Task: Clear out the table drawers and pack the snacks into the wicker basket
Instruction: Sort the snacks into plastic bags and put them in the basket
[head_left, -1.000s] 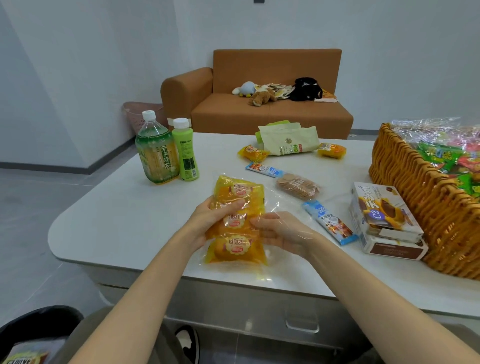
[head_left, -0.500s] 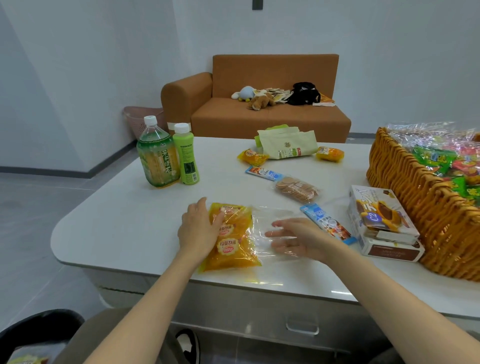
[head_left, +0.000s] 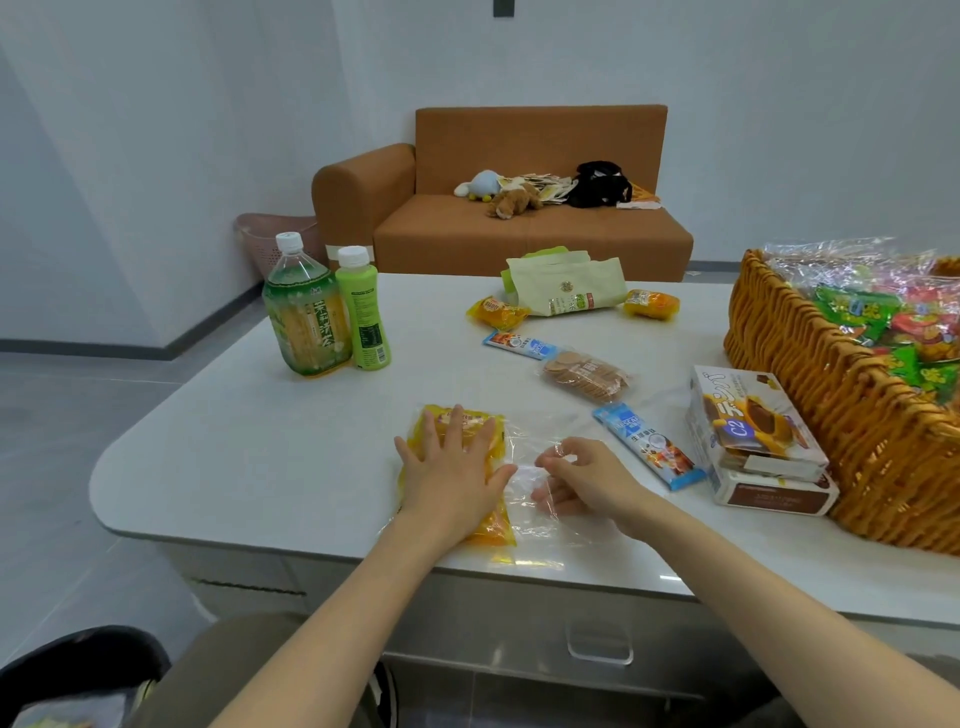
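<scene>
A clear bag of yellow snack packs lies flat near the front edge of the white table. My left hand presses on the yellow packs with straight, spread fingers. My right hand sits just to the right and pinches the bag's loose clear plastic between thumb and fingers. The wicker basket stands at the right, heaped with wrapped snacks. A closed drawer with a clear handle shows below the table edge.
Two green bottles stand at the back left. Two stacked chocolate boxes, two blue sachets, a biscuit pack, pale green pouches and small yellow snacks lie about. An orange sofa is behind.
The bag was held up in both hands, then laid flat on the table. My left hand spread out on top of it, and my right hand curled onto the loose plastic.
</scene>
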